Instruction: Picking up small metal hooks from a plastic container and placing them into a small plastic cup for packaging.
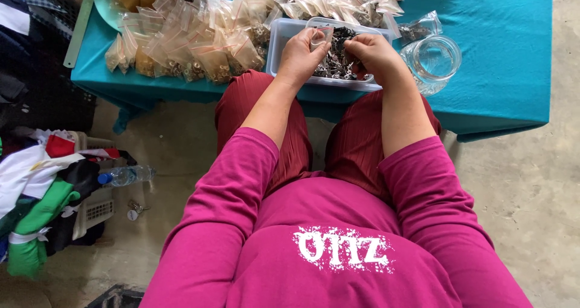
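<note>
My left hand [300, 55] holds a small clear zip bag [320, 36] over a clear plastic tub [283, 37] that stands on the teal-covered table [501, 48]. The tub is full of small dark and silver metal pieces [334, 63]. My right hand [373, 53] is closed over the tub's right side, its fingers pinching some of those pieces close to the bag. Both forearms, in magenta sleeves, reach forward over my dark red trousers.
Many filled small zip bags [199, 42] are heaped left of and behind the tub. A glass jar [432, 60] lies right of it. On the floor at left are a pile of clothes [42, 193], a plastic water bottle [125, 175] and keys [134, 210].
</note>
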